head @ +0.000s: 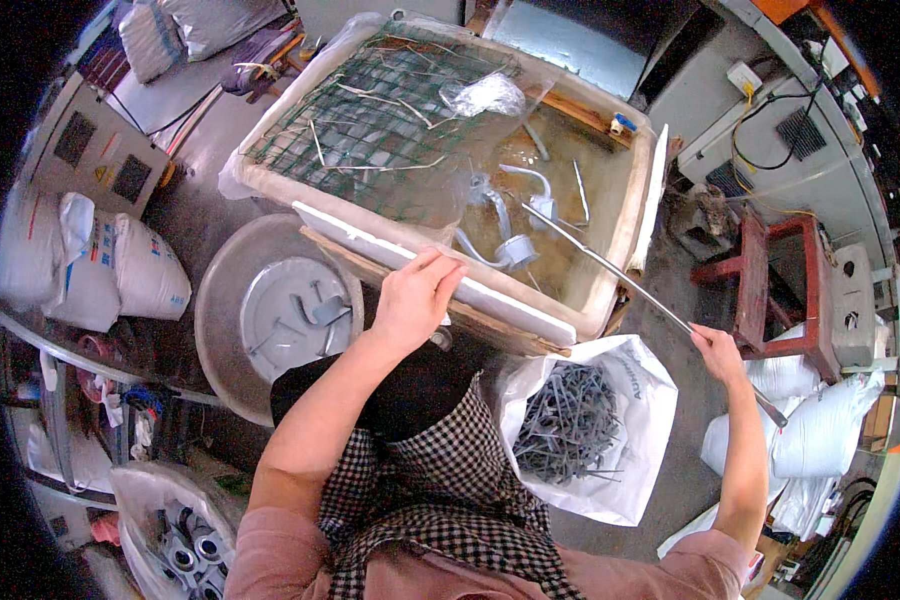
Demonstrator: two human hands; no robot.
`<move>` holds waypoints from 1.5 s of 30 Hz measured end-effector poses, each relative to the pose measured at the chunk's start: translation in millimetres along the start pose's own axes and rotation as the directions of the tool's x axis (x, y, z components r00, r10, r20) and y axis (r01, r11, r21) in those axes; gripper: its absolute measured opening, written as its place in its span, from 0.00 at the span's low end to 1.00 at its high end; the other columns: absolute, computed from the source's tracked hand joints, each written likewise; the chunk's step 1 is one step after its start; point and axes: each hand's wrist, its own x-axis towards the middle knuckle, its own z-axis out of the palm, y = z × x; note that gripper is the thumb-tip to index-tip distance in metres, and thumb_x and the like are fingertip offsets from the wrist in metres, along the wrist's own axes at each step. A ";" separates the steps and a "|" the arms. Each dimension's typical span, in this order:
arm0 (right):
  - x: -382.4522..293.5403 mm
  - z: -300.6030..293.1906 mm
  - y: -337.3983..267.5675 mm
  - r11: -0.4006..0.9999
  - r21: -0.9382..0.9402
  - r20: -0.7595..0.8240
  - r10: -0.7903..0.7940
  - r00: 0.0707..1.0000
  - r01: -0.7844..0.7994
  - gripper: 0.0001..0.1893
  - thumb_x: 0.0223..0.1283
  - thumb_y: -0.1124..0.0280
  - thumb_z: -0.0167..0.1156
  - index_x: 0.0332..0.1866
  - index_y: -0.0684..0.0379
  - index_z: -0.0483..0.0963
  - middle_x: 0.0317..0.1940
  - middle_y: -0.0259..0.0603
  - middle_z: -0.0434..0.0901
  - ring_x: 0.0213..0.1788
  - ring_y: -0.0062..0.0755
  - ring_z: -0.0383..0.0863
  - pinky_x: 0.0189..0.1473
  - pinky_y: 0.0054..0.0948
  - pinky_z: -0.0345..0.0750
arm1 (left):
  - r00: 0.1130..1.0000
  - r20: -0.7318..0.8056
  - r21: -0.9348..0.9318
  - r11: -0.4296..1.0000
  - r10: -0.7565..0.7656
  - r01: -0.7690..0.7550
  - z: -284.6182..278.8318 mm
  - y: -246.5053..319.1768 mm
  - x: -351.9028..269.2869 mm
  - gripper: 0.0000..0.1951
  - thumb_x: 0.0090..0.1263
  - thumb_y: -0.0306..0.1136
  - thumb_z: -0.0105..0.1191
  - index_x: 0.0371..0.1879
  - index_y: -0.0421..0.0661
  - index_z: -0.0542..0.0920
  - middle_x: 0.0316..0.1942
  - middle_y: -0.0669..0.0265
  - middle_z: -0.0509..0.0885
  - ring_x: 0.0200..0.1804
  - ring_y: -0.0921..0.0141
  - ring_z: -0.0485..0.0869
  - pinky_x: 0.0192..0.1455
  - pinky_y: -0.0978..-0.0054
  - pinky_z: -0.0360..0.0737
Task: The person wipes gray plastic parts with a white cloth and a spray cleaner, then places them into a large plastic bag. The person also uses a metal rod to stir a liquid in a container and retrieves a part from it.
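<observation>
My right hand (720,356) grips a long thin metal rod (630,281). Its far tip reaches over the water in a large pale plastic tub (634,247), beside several grey moulded plastic parts (516,251) with curved arms. My left hand (420,296) is at the tub's near side, over a white foam strip (360,236), fingertips and thumb close together. Whether it pinches anything is hidden. Clear plastic film (420,199) and green netting (292,142) cover the tub's left part.
A round basin (217,322) with a few grey pieces stands left. At right, an open white sack (649,442) holds thin grey plastic scraps (566,427). A bag of grey parts (195,555) sits lower left. Full sacks (150,270) and a red wooden stool (795,292) flank the area.
</observation>
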 end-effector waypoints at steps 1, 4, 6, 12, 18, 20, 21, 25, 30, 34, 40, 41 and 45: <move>7.5 5.2 -0.7 1.000 -0.001 0.000 -0.003 1.000 0.003 0.16 0.63 0.59 0.54 0.52 0.52 0.77 0.49 0.47 0.79 0.52 0.47 0.78 0.54 0.36 0.74 | 1.000 -0.003 0.001 1.000 -0.001 0.001 1.0 0.7 0.1 0.07 0.65 0.30 0.53 0.36 0.40 0.80 0.33 0.56 0.79 0.36 0.54 0.80 0.38 0.64 0.76; 44.3 30.4 -8.7 0.989 0.027 -0.002 -0.144 0.990 0.144 0.17 0.63 0.58 0.53 0.52 0.54 0.77 0.49 0.48 0.79 0.52 0.47 0.78 0.54 0.37 0.74 | 1.000 -0.025 0.017 1.000 0.001 0.000 0.6 -0.3 -0.6 0.06 0.65 0.29 0.53 0.34 0.40 0.80 0.32 0.56 0.79 0.35 0.54 0.80 0.37 0.64 0.76; 71.0 51.7 -29.3 0.994 0.032 0.007 -0.109 0.994 0.108 0.17 0.64 0.58 0.52 0.52 0.55 0.77 0.48 0.49 0.79 0.52 0.48 0.78 0.54 0.36 0.74 | 0.999 -0.019 0.065 0.997 0.046 -0.045 -0.6 -3.7 -1.0 0.05 0.65 0.32 0.53 0.34 0.44 0.79 0.32 0.59 0.78 0.33 0.54 0.80 0.34 0.62 0.77; 113.8 76.2 -104.8 0.988 -0.044 -0.004 -0.149 0.989 0.149 0.17 0.63 0.57 0.52 0.54 0.47 0.76 0.44 0.52 0.79 0.48 0.53 0.79 0.52 0.40 0.75 | 0.997 -0.022 0.049 0.996 0.071 -0.070 4.5 -3.1 1.0 0.05 0.65 0.32 0.54 0.33 0.44 0.79 0.32 0.60 0.79 0.33 0.56 0.81 0.32 0.63 0.77; 20.3 -43.3 -72.5 0.974 -0.214 -0.098 -0.094 0.991 0.071 0.17 0.62 0.54 0.53 0.54 0.44 0.76 0.43 0.45 0.81 0.47 0.48 0.80 0.49 0.37 0.76 | 0.993 -0.064 0.040 0.995 0.096 -0.094 3.3 -10.8 -8.4 0.05 0.63 0.30 0.56 0.33 0.43 0.80 0.32 0.60 0.80 0.31 0.57 0.81 0.32 0.64 0.78; -27.5 -81.4 -24.6 0.978 -0.178 -0.115 -0.131 0.985 0.110 0.17 0.60 0.58 0.55 0.52 0.49 0.78 0.44 0.46 0.81 0.46 0.46 0.81 0.48 0.35 0.76 | 0.994 -0.062 0.024 0.996 0.088 -0.087 5.8 -9.4 -8.3 0.04 0.63 0.29 0.56 0.33 0.42 0.80 0.31 0.59 0.80 0.32 0.56 0.81 0.32 0.64 0.77; -52.4 -97.9 -8.7 0.986 -0.134 -0.104 -0.116 0.988 0.102 0.16 0.59 0.60 0.57 0.50 0.52 0.78 0.44 0.47 0.81 0.46 0.45 0.81 0.48 0.34 0.76 | 0.994 -0.056 0.016 0.996 0.092 -0.091 6.5 -8.5 -8.3 0.04 0.63 0.29 0.56 0.33 0.42 0.80 0.31 0.59 0.80 0.32 0.56 0.81 0.32 0.64 0.77; -119.0 -125.8 26.8 0.982 -0.170 -0.021 0.075 0.997 -0.078 0.15 0.56 0.63 0.59 0.47 0.55 0.80 0.40 0.49 0.82 0.43 0.45 0.82 0.46 0.34 0.76 | 0.995 -0.052 0.032 0.996 0.082 -0.081 4.4 -4.2 -6.2 0.05 0.64 0.28 0.55 0.35 0.41 0.80 0.31 0.57 0.79 0.33 0.54 0.80 0.33 0.64 0.77; -127.6 -96.3 66.5 0.984 -0.172 -0.021 0.042 0.999 -0.045 0.14 0.56 0.62 0.60 0.46 0.55 0.80 0.37 0.49 0.82 0.40 0.47 0.83 0.44 0.35 0.76 | 0.991 -0.087 0.026 0.994 0.104 -0.103 5.1 -6.5 -5.7 0.05 0.65 0.28 0.53 0.35 0.41 0.80 0.32 0.56 0.79 0.35 0.53 0.80 0.36 0.64 0.76; -99.8 -50.8 42.2 0.972 -0.201 -0.091 0.104 0.990 -0.121 0.15 0.57 0.61 0.60 0.47 0.53 0.80 0.38 0.49 0.82 0.41 0.48 0.82 0.43 0.35 0.76 | 0.996 -0.074 0.034 0.998 0.051 -0.049 6.3 -5.1 -9.9 0.05 0.65 0.29 0.54 0.35 0.42 0.80 0.32 0.56 0.79 0.35 0.53 0.80 0.36 0.64 0.77; -39.4 1.9 30.0 0.999 -0.031 -0.083 -0.042 0.996 0.040 0.15 0.59 0.58 0.58 0.49 0.48 0.79 0.40 0.47 0.82 0.44 0.47 0.82 0.45 0.36 0.76 | 0.985 -0.124 0.032 0.993 0.118 -0.115 8.3 -9.6 -10.3 0.05 0.64 0.30 0.55 0.34 0.43 0.80 0.31 0.60 0.80 0.32 0.56 0.81 0.33 0.65 0.78; -28.6 7.2 17.9 0.999 -0.040 -0.072 -0.022 0.997 0.019 0.15 0.59 0.58 0.57 0.50 0.48 0.79 0.41 0.46 0.82 0.45 0.47 0.81 0.47 0.37 0.76 | 0.985 -0.130 0.037 0.993 0.112 -0.108 7.8 -9.9 -10.0 0.05 0.64 0.30 0.55 0.34 0.43 0.80 0.31 0.60 0.80 0.32 0.56 0.81 0.33 0.65 0.78; 14.9 23.2 -18.5 0.999 -0.017 0.008 0.041 0.999 -0.041 0.15 0.61 0.57 0.55 0.51 0.48 0.78 0.43 0.46 0.81 0.46 0.47 0.81 0.49 0.39 0.75 | 0.985 -0.126 0.072 0.991 0.118 -0.109 5.0 -8.3 -9.8 0.05 0.64 0.30 0.55 0.34 0.43 0.80 0.31 0.60 0.80 0.32 0.56 0.81 0.32 0.64 0.78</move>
